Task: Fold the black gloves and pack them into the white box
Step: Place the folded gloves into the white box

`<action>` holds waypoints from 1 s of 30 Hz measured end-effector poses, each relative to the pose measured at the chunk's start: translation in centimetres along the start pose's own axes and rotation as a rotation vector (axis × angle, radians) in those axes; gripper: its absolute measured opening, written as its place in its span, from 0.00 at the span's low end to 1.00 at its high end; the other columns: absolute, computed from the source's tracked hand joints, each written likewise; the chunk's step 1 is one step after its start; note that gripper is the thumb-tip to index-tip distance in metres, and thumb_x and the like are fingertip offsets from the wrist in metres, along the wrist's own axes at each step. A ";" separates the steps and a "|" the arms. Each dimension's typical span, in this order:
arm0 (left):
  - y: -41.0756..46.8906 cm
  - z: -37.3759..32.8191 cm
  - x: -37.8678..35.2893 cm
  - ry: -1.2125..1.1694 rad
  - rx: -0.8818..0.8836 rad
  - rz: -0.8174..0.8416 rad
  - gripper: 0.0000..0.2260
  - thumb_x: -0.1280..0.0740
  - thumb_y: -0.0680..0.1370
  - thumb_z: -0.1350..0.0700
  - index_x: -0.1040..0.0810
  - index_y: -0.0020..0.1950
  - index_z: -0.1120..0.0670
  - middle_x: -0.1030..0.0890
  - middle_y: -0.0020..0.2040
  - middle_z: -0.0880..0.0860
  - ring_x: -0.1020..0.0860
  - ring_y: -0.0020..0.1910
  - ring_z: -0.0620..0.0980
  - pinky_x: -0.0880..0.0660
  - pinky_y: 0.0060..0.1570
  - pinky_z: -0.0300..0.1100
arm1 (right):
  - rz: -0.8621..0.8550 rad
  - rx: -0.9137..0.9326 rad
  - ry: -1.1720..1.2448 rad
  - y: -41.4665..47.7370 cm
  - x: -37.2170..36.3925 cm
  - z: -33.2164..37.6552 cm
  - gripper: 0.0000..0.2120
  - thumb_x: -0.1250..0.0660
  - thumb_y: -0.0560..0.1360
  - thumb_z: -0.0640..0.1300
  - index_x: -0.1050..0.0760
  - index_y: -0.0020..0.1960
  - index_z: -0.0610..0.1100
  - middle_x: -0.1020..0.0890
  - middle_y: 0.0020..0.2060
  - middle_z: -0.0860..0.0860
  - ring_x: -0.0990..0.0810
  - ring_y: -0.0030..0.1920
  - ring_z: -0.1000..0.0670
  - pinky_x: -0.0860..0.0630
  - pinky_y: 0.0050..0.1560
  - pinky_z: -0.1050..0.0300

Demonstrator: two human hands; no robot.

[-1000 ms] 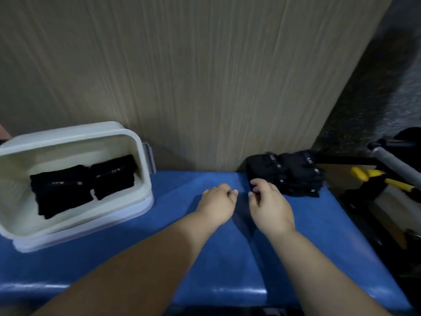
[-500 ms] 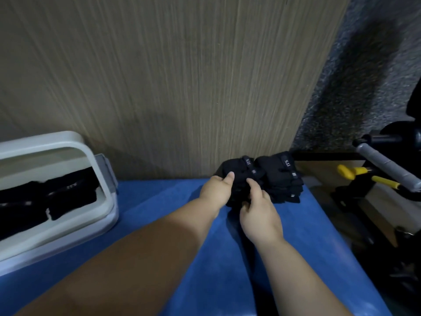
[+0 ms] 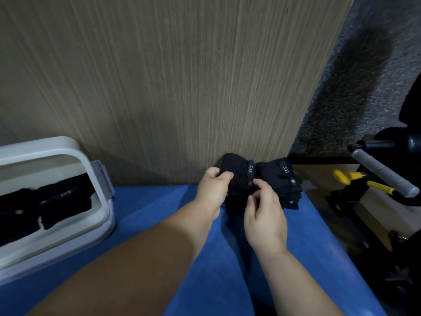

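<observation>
Whereas both were empty a second ago, left hand (image 3: 214,190) and right hand (image 3: 264,210) now pinch a black glove (image 3: 239,171) on the 1 o'clock stack (image 3: 283,181), so another fold apparently begins; white box (image 3: 57,142) sits at 9 o'clock.

We find the pile of black fabric gloves (image 3: 281,179) at the far edge of the blue padded counter (image 3: 159,201), hard against the tall wood-grain panel (image 3: 159,87) that stands behind it. Our left hand (image 3: 211,192) lies at the pile's left side and our right hand (image 3: 265,217) just before it, with the fingers (image 3: 224,176) of both curled on the pile's left half. Well to the left of the pile, on the same counter, sits the white rectangular plastic box (image 3: 68,144), with folded black gloves (image 3: 63,201) lying side by side in it. To the right of the pile, off the counter, lie a yellow-handled tool (image 3: 348,176) and, beyond it, a grey metal bar (image 3: 382,172).
</observation>
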State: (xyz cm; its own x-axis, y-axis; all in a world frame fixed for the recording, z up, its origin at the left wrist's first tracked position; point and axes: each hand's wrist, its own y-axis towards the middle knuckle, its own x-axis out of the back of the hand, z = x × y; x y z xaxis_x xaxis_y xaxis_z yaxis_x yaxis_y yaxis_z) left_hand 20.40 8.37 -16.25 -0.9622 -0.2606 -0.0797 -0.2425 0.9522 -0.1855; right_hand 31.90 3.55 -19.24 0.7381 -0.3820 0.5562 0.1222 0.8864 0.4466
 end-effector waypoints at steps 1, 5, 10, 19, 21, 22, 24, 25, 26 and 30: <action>-0.3 -0.4 0.4 -0.062 0.007 0.013 0.03 0.36 0.78 0.56 0.27 0.50 0.55 0.19 0.50 0.58 0.20 0.48 0.53 0.21 0.46 0.45 | -0.027 0.019 0.017 -0.1 0.0 0.1 0.18 0.40 0.78 0.42 0.32 0.68 0.50 0.24 0.51 0.55 0.26 0.53 0.53 0.27 0.51 0.54; -1.4 -2.0 2.5 -0.226 0.022 0.091 0.02 0.37 0.80 0.60 0.28 0.47 0.56 0.19 0.47 0.57 0.20 0.47 0.53 0.20 0.41 0.45 | -0.116 0.019 0.141 -0.8 0.2 0.5 0.14 0.41 0.79 0.47 0.29 0.64 0.49 0.25 0.50 0.56 0.27 0.50 0.56 0.29 0.48 0.57; -3.3 -2.5 7.2 -0.211 0.059 0.218 0.06 0.38 0.78 0.63 0.28 0.43 0.54 0.20 0.40 0.54 0.21 0.42 0.51 0.22 0.45 0.48 | -0.078 -0.201 0.537 -1.1 0.2 2.5 0.12 0.43 0.77 0.60 0.27 0.51 0.54 0.22 0.46 0.53 0.23 0.47 0.51 0.27 0.48 0.57; -6.9 -1.1 17.2 -0.023 0.148 0.354 0.07 0.36 0.72 0.64 0.26 0.40 0.52 0.23 0.35 0.53 0.25 0.34 0.49 0.31 0.33 0.41 | 0.882 -0.807 0.893 -1.7 -1.8 8.5 0.28 0.33 0.67 0.63 0.22 0.58 0.45 0.16 0.50 0.45 0.16 0.48 0.47 0.21 0.46 0.51; -7.6 -1.1 19.0 0.002 0.171 0.337 0.06 0.34 0.70 0.63 0.26 0.41 0.52 0.23 0.35 0.52 0.24 0.34 0.48 0.30 0.33 0.41 | 0.959 -0.790 0.883 -2.4 -2.7 10.1 0.21 0.33 0.72 0.56 0.22 0.58 0.43 0.15 0.48 0.44 0.16 0.47 0.47 0.21 0.43 0.53; -7.7 -1.1 19.7 -0.012 0.177 0.309 0.06 0.35 0.72 0.64 0.25 0.42 0.53 0.22 0.35 0.52 0.24 0.34 0.48 0.29 0.33 0.40 | 0.967 -0.773 0.872 -2.8 -3.2 11.0 0.18 0.33 0.74 0.52 0.22 0.58 0.42 0.15 0.46 0.44 0.16 0.45 0.48 0.20 0.41 0.54; -8.1 -1.1 21.3 -0.051 0.184 0.210 0.05 0.36 0.75 0.64 0.25 0.45 0.54 0.21 0.36 0.53 0.23 0.35 0.49 0.27 0.32 0.40 | 0.943 -0.742 0.856 -3.5 -4.4 12.3 0.14 0.34 0.77 0.46 0.24 0.60 0.41 0.16 0.45 0.44 0.17 0.44 0.47 0.20 0.40 0.53; -8.4 -1.0 22.0 -0.076 0.190 0.157 0.04 0.35 0.76 0.63 0.24 0.48 0.55 0.20 0.39 0.54 0.22 0.37 0.49 0.25 0.32 0.40 | 0.923 -0.725 0.854 -3.9 -5.1 12.9 0.13 0.34 0.77 0.44 0.25 0.60 0.41 0.16 0.45 0.44 0.17 0.44 0.47 0.19 0.42 0.53; -8.6 -0.8 22.8 -0.118 0.197 0.109 0.06 0.33 0.76 0.62 0.25 0.52 0.57 0.19 0.42 0.55 0.20 0.39 0.51 0.23 0.33 0.41 | 0.896 -0.710 0.856 -4.2 -5.6 13.7 0.12 0.34 0.77 0.42 0.26 0.60 0.40 0.15 0.45 0.44 0.16 0.44 0.47 0.19 0.42 0.52; -9.5 -0.2 25.6 -0.323 0.214 0.069 0.20 0.29 0.74 0.58 0.28 0.64 0.61 0.19 0.57 0.62 0.19 0.55 0.60 0.20 0.51 0.53 | 0.766 -0.674 0.839 -5.4 -7.9 16.6 0.08 0.35 0.78 0.37 0.26 0.57 0.39 0.16 0.42 0.44 0.16 0.38 0.48 0.22 0.33 0.57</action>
State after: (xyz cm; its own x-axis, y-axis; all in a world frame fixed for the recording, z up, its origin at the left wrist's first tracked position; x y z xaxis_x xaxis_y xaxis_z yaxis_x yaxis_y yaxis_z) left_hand -1.94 -7.34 -16.28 -0.8784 -0.2660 -0.3969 -0.1140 0.9234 -0.3666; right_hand 14.36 -2.58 -14.42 0.9222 0.3316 -0.1991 -0.3832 0.8530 -0.3544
